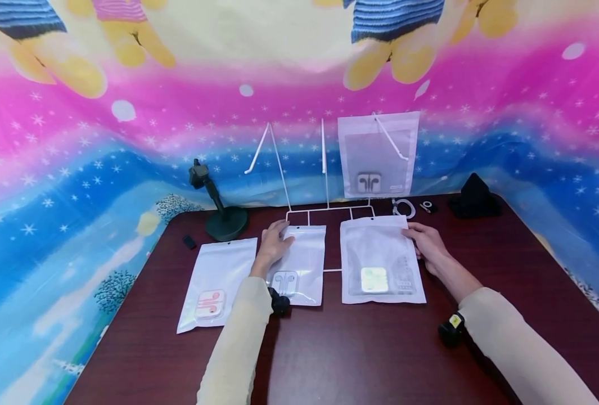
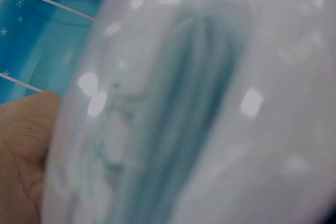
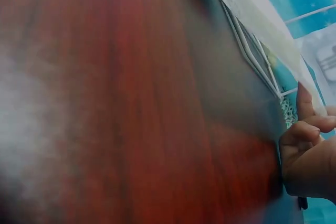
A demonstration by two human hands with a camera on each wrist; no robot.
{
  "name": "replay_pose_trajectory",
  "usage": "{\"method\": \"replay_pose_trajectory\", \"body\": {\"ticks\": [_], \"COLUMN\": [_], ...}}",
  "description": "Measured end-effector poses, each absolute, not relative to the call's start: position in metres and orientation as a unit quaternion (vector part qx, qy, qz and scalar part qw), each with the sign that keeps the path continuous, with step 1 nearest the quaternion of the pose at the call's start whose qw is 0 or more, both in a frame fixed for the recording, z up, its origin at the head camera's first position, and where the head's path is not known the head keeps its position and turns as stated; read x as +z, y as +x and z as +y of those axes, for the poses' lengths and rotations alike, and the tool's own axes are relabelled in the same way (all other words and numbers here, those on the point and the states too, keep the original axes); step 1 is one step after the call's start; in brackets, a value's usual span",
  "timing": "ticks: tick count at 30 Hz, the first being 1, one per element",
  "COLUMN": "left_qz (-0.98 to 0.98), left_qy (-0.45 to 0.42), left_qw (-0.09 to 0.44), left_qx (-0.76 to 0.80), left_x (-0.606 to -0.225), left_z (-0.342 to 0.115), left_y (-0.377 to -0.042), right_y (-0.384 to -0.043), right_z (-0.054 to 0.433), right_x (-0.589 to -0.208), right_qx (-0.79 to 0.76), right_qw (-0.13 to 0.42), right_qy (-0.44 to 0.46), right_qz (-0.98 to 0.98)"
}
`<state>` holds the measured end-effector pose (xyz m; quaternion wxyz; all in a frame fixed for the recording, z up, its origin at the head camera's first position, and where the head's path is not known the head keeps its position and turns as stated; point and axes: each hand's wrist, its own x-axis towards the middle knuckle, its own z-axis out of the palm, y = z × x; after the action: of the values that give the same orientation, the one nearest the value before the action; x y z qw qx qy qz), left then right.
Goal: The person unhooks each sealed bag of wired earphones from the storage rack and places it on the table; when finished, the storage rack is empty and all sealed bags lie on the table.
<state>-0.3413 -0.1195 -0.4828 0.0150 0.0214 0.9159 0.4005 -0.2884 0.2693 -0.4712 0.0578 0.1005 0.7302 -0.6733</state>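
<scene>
My left hand [image 1: 275, 246] grips the upper left edge of a white, clear-fronted zip pouch [image 1: 306, 253] with wired earphones in a case showing through it. In the left wrist view this pouch [image 2: 283, 129] fills most of the picture, blurred. My right hand [image 1: 428, 244] pinches the upper right edge of another white zip pouch [image 1: 375, 242], which holds a shiny square case. Its fingers show at that pouch's edge [image 3: 268, 19] in the right wrist view. Left of my left arm, a third pouch [image 1: 223, 261] with a pinkish earphone case lies on the table.
A white wire rack [image 1: 329, 209] with prongs stands at the back; a pouch [image 1: 380, 146] hangs on its right prong. A black stand [image 1: 225, 222], a small black item [image 1: 189, 242], a coiled white cable [image 1: 405, 209] and a black wedge-shaped object [image 1: 475, 197] are also on the table [image 1: 350, 360].
</scene>
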Motion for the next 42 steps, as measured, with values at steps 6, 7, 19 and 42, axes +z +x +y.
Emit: {"method": "replay_pose_trajectory", "body": {"ticks": [6,7,19,42], "left_qz": [0.917,0.918,0.916,0.914], "left_qy": [0.022,0.021,0.011,0.016], "left_qw": [0.014,0.014,0.023,0.020], "left_qx": [0.397,0.395,0.400,0.405], "left_x": [-0.483,-0.483,-0.487,-0.481], "left_z": [-0.119,-0.119,-0.124,-0.118], "left_y": [-0.341,-0.341,-0.336,-0.336], "right_y": [-0.296,-0.298,-0.305,-0.337], "right_z": [0.270,0.270,0.281,0.255], "right_x": [-0.468,-0.468,-0.446,-0.305], "right_qx": [-0.638,-0.632,-0.645,-0.707], "right_qw": [0.071,0.072,0.019,-0.143], "right_qy": [0.084,0.084,0.088,0.066], "right_qz": [0.762,0.767,0.759,0.689]}}
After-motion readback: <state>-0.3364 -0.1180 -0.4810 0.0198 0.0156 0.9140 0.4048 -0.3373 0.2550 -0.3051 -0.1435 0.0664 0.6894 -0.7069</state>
